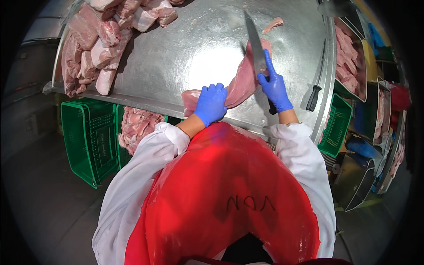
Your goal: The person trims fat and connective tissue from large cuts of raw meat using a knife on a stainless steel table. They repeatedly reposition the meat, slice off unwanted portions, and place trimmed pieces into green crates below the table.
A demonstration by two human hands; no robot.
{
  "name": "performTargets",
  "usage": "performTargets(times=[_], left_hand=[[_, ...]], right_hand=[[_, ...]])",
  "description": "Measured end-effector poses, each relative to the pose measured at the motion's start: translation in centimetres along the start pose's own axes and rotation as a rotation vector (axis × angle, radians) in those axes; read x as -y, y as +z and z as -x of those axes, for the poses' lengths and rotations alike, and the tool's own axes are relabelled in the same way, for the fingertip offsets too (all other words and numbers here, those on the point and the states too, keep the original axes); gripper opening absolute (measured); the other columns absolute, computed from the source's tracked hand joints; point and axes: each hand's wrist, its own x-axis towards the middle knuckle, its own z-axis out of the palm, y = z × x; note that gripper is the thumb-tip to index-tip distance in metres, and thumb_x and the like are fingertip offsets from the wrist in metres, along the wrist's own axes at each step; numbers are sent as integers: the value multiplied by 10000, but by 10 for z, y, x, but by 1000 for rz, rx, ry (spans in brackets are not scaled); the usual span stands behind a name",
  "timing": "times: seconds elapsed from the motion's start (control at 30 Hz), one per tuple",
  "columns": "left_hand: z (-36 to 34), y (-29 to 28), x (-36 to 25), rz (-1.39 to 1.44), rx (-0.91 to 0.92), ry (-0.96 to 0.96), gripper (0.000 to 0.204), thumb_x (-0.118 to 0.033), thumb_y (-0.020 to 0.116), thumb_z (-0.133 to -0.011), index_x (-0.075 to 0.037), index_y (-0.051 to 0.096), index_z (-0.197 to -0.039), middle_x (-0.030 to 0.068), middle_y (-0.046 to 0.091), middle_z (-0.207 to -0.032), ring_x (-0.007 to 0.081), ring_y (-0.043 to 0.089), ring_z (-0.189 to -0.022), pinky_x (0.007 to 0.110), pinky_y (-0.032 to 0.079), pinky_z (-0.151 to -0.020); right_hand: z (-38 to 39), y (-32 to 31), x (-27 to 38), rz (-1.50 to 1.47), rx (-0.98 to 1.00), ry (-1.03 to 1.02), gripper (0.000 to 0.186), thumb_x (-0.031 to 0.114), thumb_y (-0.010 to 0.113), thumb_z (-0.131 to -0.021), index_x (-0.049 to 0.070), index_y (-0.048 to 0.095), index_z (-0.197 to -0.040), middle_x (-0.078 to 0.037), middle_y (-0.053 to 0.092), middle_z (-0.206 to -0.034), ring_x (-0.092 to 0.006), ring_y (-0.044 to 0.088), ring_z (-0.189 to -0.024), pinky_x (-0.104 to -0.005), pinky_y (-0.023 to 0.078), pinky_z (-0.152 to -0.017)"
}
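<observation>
A long strip of pink raw meat (244, 81) lies curved across the metal table, its near end at the front edge. My left hand (212, 102), in a blue glove, presses down on that near end with curled fingers. In my right hand (274, 86), also gloved in blue, is a large knife (255, 39) with a dark handle. My index finger stretches along its blade, which points away from me and lies over or against the far part of the strip; exact contact cannot be made out. A small meat scrap (273, 25) rests beyond the blade.
A heap of meat pieces (95, 48) covers the table's (176, 53) far left. A second, thin knife (314, 95) lies at the right edge. Green crates (90, 141) stand below at left, another crate (336, 123) at right, near metal trays of meat (346, 57).
</observation>
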Motion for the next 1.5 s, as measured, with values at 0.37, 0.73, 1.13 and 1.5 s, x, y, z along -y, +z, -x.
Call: performTargets(times=[0.37,0.73,1.13,1.5], left_hand=[[-11,4,21,98,7,-184,396,-277,714,-673,-42,615,-975,145,571,-1018,345,569,-977,475,437,-868],[0,-29,39,247,173,-351,560,-405,829,-667,0,610,-987,240,700,-943,435,680,-913,474,535,-845],[-101,-121,-26,1825,184,-355,650,-115,716,-819,55,484,-1401,137,603,-1325,265,596,-1209,421,488,-1046],[-204,15,-87,-163,104,-323,1176,-542,863,-634,-4,271,-1496,290,473,-1410,401,431,-1371,514,427,-1070]], right_hand=[[95,-9,5,548,526,80,827,71,517,-882,284,159,-1597,-245,664,-813,-430,649,-739,-518,513,-686],[90,14,-38,494,468,-11,784,44,449,-912,330,190,-1594,-234,684,-1012,-426,666,-900,-489,533,-832],[272,-109,-99,174,50,93,804,164,582,-949,257,123,-1603,-256,681,-900,-445,659,-787,-503,525,-721],[325,-94,-127,-18,-215,149,778,153,600,-949,197,178,-1601,-212,640,-797,-416,639,-724,-442,494,-664]])
